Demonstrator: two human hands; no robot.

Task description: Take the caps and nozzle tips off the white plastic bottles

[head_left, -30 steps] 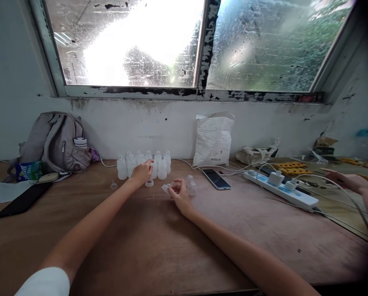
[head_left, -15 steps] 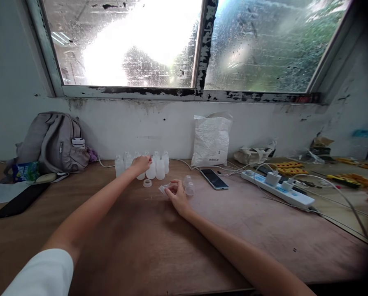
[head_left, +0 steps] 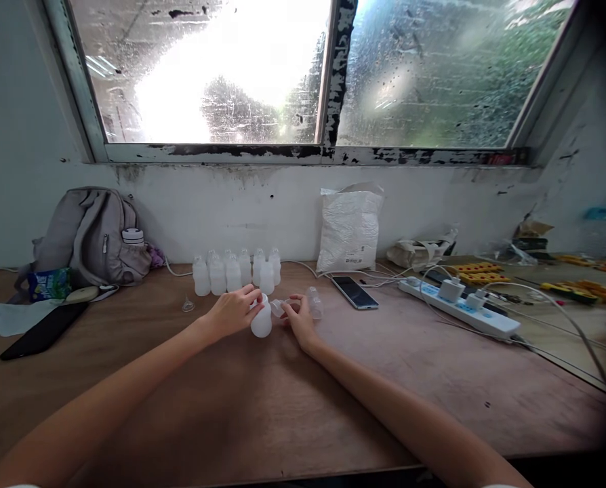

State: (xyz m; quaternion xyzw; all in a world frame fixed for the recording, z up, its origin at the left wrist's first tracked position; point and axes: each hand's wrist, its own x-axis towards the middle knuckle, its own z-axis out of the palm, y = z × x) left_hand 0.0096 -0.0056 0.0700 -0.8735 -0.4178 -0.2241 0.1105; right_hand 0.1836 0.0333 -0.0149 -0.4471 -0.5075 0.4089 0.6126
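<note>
My left hand (head_left: 236, 310) grips a frosted white bottle (head_left: 261, 324) by its neck, near the middle of the table. Just right of it, my right hand (head_left: 299, 318) has its fingers closed on a small clear plastic part (head_left: 277, 308). Beside that hand lies a clear domed cap (head_left: 314, 303). Several more frosted bottles (head_left: 217, 276) stand in a group behind my left hand. A small clear nipple-shaped piece (head_left: 188, 305) rests on the table to the left.
A phone (head_left: 354, 293) and a white power strip (head_left: 460, 310) with cables lie to the right. Against the wall stand a white plastic bag (head_left: 350, 230) and, at left, a grey backpack (head_left: 94, 237). A black phone (head_left: 43, 331) lies at far left.
My left hand has come back from the bottle group toward my right hand, now with a bottle in it. The clear ring that stood before the bottles no longer shows there.
</note>
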